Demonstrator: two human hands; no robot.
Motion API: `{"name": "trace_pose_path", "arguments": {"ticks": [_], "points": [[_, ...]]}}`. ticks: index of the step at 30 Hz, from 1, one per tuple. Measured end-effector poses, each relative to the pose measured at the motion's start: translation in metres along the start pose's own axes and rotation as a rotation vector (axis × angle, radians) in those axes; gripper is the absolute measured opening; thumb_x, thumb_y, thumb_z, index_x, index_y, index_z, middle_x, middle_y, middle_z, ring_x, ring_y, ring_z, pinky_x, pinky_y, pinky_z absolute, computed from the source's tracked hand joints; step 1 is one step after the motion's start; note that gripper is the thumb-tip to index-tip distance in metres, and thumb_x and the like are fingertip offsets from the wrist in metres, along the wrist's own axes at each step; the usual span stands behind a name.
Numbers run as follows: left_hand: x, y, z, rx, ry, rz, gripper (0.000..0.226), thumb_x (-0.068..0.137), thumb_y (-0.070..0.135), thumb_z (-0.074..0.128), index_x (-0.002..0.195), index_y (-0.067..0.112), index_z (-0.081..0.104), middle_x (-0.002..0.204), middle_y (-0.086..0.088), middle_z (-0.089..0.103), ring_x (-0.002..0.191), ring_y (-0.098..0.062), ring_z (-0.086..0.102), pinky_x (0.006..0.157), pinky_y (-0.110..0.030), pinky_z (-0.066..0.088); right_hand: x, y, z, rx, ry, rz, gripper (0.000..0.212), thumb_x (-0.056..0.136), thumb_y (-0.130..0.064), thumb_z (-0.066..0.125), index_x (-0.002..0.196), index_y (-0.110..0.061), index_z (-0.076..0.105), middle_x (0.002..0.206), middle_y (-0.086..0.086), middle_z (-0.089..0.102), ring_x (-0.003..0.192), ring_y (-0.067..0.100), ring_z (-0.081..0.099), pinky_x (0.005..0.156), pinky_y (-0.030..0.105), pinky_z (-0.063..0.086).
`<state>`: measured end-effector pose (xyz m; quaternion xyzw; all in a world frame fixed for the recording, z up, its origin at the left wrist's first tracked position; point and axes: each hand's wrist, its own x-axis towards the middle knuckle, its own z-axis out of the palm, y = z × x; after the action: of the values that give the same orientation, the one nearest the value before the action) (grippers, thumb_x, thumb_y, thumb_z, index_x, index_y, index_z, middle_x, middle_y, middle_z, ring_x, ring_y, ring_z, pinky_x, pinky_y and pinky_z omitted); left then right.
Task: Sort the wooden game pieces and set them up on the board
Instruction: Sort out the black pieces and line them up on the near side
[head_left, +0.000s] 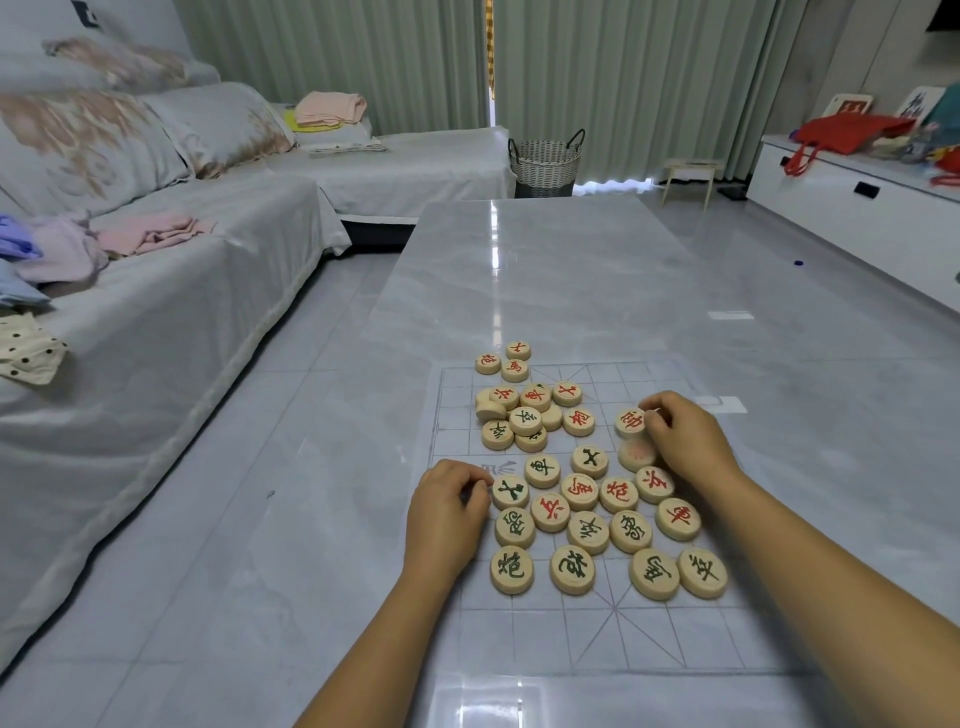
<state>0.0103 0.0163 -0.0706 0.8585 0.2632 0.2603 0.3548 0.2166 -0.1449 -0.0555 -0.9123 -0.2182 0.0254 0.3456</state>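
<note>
Tabletop of glossy grey marbled stone (571, 270) carries a thin clear plastic board sheet printed with grid lines (649, 634). Round pale wooden discs carved with red and green characters (587, 530) lie on it, scattered and partly heaped, the colours mixed. My left hand (447, 512) rests curled at the pile's left edge, beside a green-marked disc (510, 491); whether it holds anything I cannot tell. My right hand (685, 441) pinches a red-marked disc (630, 421) at its rim. I judge the discs light, hard and smooth, likely to slide on the sheet. Fingertips on opposite edges should lift them best.
</note>
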Motion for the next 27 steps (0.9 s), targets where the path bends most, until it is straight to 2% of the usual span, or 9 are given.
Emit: {"name": "trace_pose_path", "arguments": {"ticks": [5,8,11,14,16,19,21,23,27], "points": [[0.0,0.0,0.0,-0.001,-0.007,-0.002,0.014,0.087,0.01,0.053,0.089,0.014,0.066,0.089,0.007,0.056,0.086,-0.013,0.051,0.069,-0.01,0.036,-0.002,0.005,0.005,-0.02,-0.049,-0.012,0.026,0.093,-0.025,0.045,0.109,-0.021,0.065,0.115,0.009,0.055,0.107,0.027,0.052,0.096,0.047,0.04],[0.001,-0.001,0.002,-0.028,-0.013,-0.013,0.014,0.087,0.015,0.055,0.097,0.016,0.064,0.091,0.008,0.056,0.088,-0.012,0.052,0.073,-0.016,0.04,-0.008,0.008,0.005,0.036,-0.042,-0.031,0.025,0.092,-0.027,0.047,0.109,-0.022,0.065,0.112,0.008,0.056,0.106,0.027,0.052,0.096,0.048,0.04],[0.01,0.001,0.002,-0.097,-0.036,-0.108,0.023,0.086,0.016,0.056,0.109,0.017,0.056,0.099,0.003,0.057,0.081,-0.008,0.053,0.07,-0.017,0.041,-0.015,0.011,0.004,0.091,-0.01,-0.068,0.023,0.092,-0.025,0.049,0.107,-0.019,0.066,0.107,0.006,0.058,0.105,0.025,0.052,0.095,0.046,0.041],[0.033,0.01,0.006,-0.144,-0.03,-0.148,0.033,0.088,0.013,0.054,0.12,0.017,0.047,0.112,-0.001,0.047,0.079,-0.006,0.051,0.067,-0.015,0.042,-0.017,0.01,0.004,0.121,0.013,-0.075,0.021,0.091,-0.024,0.051,0.104,-0.019,0.067,0.102,0.002,0.057,0.103,0.023,0.052,0.092,0.044,0.043],[0.053,0.015,0.011,-0.121,-0.024,-0.143,0.039,0.088,0.014,0.054,0.125,0.019,0.044,0.12,-0.006,0.043,0.092,-0.015,0.053,0.079,-0.027,0.048,-0.017,0.01,0.005,0.12,0.02,-0.081,0.02,0.09,-0.025,0.052,0.103,-0.02,0.067,0.099,-0.001,0.055,0.101,0.023,0.053,0.09,0.043,0.044],[0.079,0.014,0.019,-0.035,-0.062,-0.136,0.041,0.087,0.017,0.056,0.127,0.021,0.047,0.126,-0.012,0.043,0.112,-0.027,0.049,0.097,-0.04,0.043,-0.018,0.01,0.005,0.127,0.025,-0.085,0.019,0.089,-0.025,0.054,0.101,-0.019,0.067,0.097,-0.002,0.055,0.099,0.021,0.053,0.089,0.043,0.046],[0.089,0.01,0.021,0.024,-0.095,-0.113,0.032,0.087,0.018,0.056,0.12,0.018,0.054,0.123,-0.011,0.048,0.109,-0.027,0.052,0.093,-0.039,0.045,-0.017,0.011,0.006,0.132,0.025,-0.08,0.017,0.088,-0.025,0.055,0.098,-0.02,0.067,0.097,-0.002,0.055,0.097,0.02,0.053,0.087,0.041,0.046],[0.095,0.007,0.02,0.082,-0.079,-0.099,0.021,0.088,0.022,0.057,0.108,0.015,0.059,0.115,-0.01,0.053,0.098,-0.024,0.055,0.08,-0.032,0.045,-0.015,0.011,0.006,0.136,0.027,-0.076,0.014,0.087,-0.025,0.056,0.096,-0.021,0.067,0.097,-0.002,0.056,0.096,0.02,0.053,0.085,0.039,0.046],[0.088,0.0,0.004,-0.008,0.0,-0.041,0.009,0.085,0.022,0.062,0.092,0.016,0.061,0.097,-0.002,0.055,0.08,-0.011,0.051,0.065,-0.014,0.037,-0.013,0.012,0.007,0.132,0.022,-0.085,0.012,0.087,-0.024,0.057,0.094,-0.021,0.066,0.096,-0.002,0.056,0.094,0.019,0.053,0.083,0.037,0.045]]}}
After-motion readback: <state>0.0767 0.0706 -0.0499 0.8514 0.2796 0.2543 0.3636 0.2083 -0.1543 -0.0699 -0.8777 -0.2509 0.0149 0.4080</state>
